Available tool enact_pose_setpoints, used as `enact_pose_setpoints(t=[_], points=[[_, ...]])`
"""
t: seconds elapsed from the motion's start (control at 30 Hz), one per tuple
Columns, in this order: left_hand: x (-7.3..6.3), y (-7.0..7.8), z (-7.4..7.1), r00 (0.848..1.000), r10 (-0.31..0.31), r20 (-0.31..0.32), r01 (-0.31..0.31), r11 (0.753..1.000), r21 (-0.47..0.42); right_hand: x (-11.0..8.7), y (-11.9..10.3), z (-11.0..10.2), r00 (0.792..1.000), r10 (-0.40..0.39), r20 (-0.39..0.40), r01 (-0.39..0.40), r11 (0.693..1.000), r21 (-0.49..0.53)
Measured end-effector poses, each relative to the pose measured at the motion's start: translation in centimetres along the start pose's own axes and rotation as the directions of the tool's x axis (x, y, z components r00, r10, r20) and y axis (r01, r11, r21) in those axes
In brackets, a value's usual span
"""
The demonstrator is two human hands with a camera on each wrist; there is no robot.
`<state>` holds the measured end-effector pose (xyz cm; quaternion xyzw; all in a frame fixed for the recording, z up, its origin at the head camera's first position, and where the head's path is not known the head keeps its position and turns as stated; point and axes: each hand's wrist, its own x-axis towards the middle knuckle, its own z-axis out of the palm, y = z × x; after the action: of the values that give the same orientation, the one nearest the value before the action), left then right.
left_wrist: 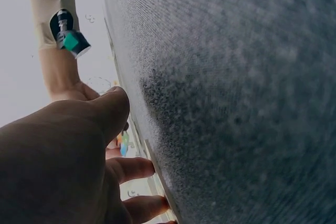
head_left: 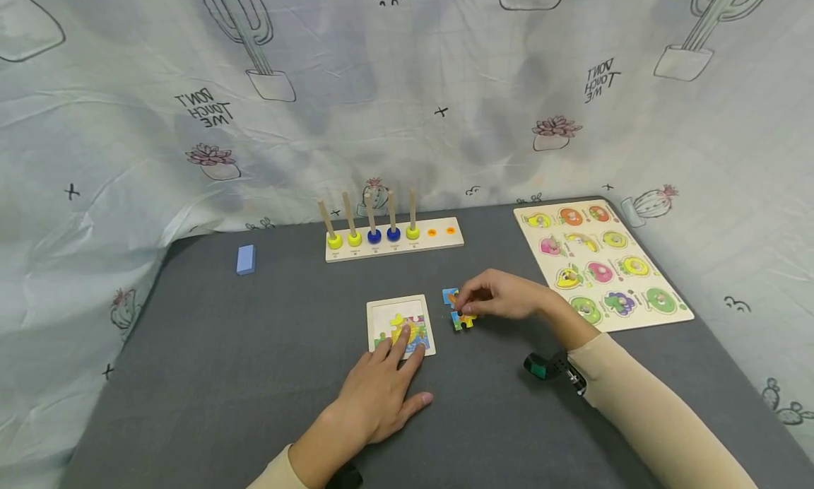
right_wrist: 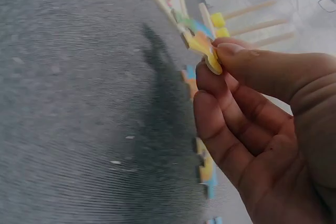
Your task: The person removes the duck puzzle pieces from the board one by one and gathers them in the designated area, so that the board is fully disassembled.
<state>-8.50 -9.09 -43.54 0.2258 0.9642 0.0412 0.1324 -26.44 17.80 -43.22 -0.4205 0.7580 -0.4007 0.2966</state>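
My right hand [head_left: 499,295] pinches a yellow, orange and blue jigsaw piece [right_wrist: 198,43] between thumb and fingertips, above the table. In the head view that hand partly covers the held piece. Loose jigsaw pieces [head_left: 463,322] lie on the table just under and beside it. To their left is a small square puzzle tray [head_left: 389,309], its lower part filled with joined colourful pieces [head_left: 416,331] and its upper part bare. My left hand [head_left: 381,390] lies with spread, fairly straight fingers, their tips resting on the tray and its pieces.
Behind the tray stands a wooden peg board [head_left: 394,251] with several upright pegs and yellow and blue rings. A fruit puzzle board [head_left: 598,266] lies at the right, near the table's edge. A blue block [head_left: 245,260] sits at the back left. A printed curtain [head_left: 407,86] hangs behind.
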Motion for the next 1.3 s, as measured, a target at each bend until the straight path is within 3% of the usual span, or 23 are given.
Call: enact_pose_setpoints(t=[0.33,0.8,1.3], points=[[0.0,0.0,0.1,1.000,0.002,-0.001,-0.002,1.000,0.002,0.4,0.9,1.3,0.998,0.005,-0.066,-0.008,0.999,-0.045],[0.2,-0.3,0.0,0.999,0.018,-0.027,-0.017,0.999,0.041,0.5,0.6,1.0,0.990,-0.020,-0.140,-0.004,0.986,-0.169],[0.3,0.1,-0.2,0.999,0.026,-0.036,-0.024,0.998,0.056,3.2,-1.1,1.9,0.993,-0.077,-0.094,0.057,0.980,-0.191]])
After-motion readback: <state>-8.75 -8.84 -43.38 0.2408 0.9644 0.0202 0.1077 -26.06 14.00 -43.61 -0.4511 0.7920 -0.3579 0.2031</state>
